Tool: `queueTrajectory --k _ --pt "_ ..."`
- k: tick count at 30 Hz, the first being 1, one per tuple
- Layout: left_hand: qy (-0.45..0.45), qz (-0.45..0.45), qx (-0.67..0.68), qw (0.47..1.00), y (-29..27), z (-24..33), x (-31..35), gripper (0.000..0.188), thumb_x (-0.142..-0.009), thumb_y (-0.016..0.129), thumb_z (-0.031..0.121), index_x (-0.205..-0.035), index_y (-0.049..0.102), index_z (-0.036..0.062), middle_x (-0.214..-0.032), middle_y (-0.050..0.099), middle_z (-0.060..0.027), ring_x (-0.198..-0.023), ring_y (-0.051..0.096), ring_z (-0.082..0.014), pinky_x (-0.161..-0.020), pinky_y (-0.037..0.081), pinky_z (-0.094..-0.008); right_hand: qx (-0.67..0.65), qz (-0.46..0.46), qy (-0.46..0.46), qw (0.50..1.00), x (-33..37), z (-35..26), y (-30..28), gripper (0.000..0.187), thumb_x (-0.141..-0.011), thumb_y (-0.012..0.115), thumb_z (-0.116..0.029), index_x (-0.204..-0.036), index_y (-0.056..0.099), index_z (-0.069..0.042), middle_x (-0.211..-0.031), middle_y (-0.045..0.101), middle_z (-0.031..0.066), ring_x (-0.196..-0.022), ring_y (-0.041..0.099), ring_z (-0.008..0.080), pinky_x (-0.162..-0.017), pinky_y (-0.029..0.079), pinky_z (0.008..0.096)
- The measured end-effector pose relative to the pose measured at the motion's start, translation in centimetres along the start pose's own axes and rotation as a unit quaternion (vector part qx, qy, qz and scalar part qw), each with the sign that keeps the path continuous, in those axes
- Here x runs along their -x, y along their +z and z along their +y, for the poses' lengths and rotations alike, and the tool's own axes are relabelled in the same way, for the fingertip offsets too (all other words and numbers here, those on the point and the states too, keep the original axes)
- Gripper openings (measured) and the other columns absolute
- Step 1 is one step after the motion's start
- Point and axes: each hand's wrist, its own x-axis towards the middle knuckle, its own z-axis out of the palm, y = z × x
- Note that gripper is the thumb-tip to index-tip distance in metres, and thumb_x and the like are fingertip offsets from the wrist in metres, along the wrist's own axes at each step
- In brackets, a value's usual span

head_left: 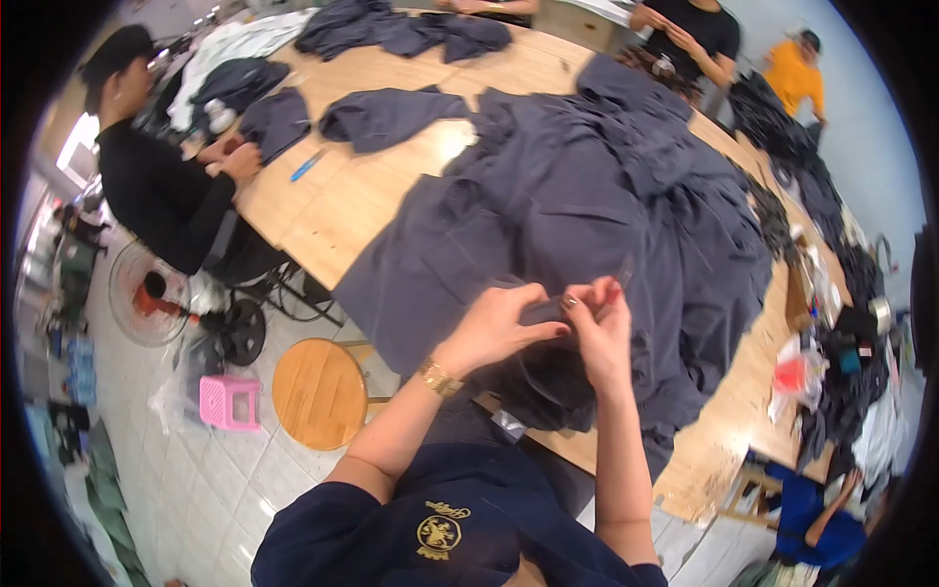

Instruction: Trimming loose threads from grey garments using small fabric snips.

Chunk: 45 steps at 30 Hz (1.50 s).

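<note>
A large heap of dark grey cloth (577, 235), apparently garments, covers the near side of the wooden table and hangs over its front edge. My left hand (501, 328), with a gold bracelet on the wrist, pinches a fold of this cloth between thumb and fingers. Close beside it on the right, my right hand (599, 328) is closed with fingertips together at the same fold. A thin, blurred object sticks up from the right fingertips; its kind cannot be made out.
The wooden table (333, 201) carries a blue pen-like tool (306, 166) and more grey pieces (391, 117). A person in black (156, 186) works at the left; others stand beyond the table. Left of me are a round wooden stool (318, 393), a pink stool (230, 402) and a fan (149, 293).
</note>
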Motion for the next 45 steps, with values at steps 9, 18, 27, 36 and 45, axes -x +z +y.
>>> queueTrajectory --k 9,18,27,36,45 --pt "0.068 0.063 0.055 0.994 1.6 -0.9 0.8 0.033 -0.077 0.072 0.03 -0.086 0.058 0.0012 -0.078 0.064 -0.0146 -0.077 0.064 -0.0295 -0.066 0.049 -0.0359 -0.141 -0.047 0.027 0.989 0.4 -0.1 -3.6 0.023 -0.087 0.056 0.005 -0.093 0.04 -0.011 -0.092 0.056 0.0062 -0.076 0.055 0.0122 -0.067 0.045 0.0231" --pt "0.134 0.065 0.166 0.975 2.1 -0.7 0.9 0.038 -0.068 0.08 0.018 -0.092 0.056 0.0013 -0.07 0.061 -0.0097 -0.063 0.059 -0.0183 -0.06 0.048 -0.0301 -0.101 0.016 -0.028 0.994 0.6 -3.4 -4.4 0.015 -0.09 0.054 0.002 -0.095 0.043 -0.008 -0.099 0.056 0.0077 -0.08 0.054 0.0113 -0.07 0.045 0.0229" --pt "-0.034 0.037 0.289 0.956 0.3 -2.2 0.3 0.014 -0.092 0.053 0.009 -0.095 0.063 0.0004 -0.083 0.062 0.0011 -0.076 0.054 -0.0039 -0.069 0.044 -0.0191 -0.08 0.132 -0.04 0.987 1.1 -6.4 -1.6 0.018 -0.084 0.055 0.005 -0.089 0.044 -0.007 -0.085 0.059 0.009 -0.072 0.06 0.0173 -0.064 0.05 0.0279" --pt "-0.033 0.023 0.291 0.956 2.3 -1.5 -0.1 0.034 -0.098 0.046 0.027 -0.089 0.063 -0.0013 -0.069 0.057 -0.0008 -0.066 0.049 -0.0055 -0.061 0.041 -0.022 0.152 0.009 -0.057 0.987 3.6 -1.5 -0.3 0.028 -0.081 0.061 0.003 -0.085 0.035 -0.005 -0.08 0.053 0.0039 -0.067 0.049 0.0068 -0.06 0.042 0.0212" --pt "-0.001 0.258 -0.111 0.96 0.4 -0.7 1.7 0.03 -0.089 0.059 0.028 -0.074 0.056 0.001 -0.075 0.062 -0.0133 -0.067 0.059 -0.0306 -0.06 0.046 -0.0368 0.297 0.052 -0.1 0.948 1.7 1.4 -1.2 0.025 -0.079 0.061 0.002 -0.09 0.039 -0.002 -0.074 0.058 0.0079 -0.058 0.056 0.0156 -0.055 0.044 0.0266"
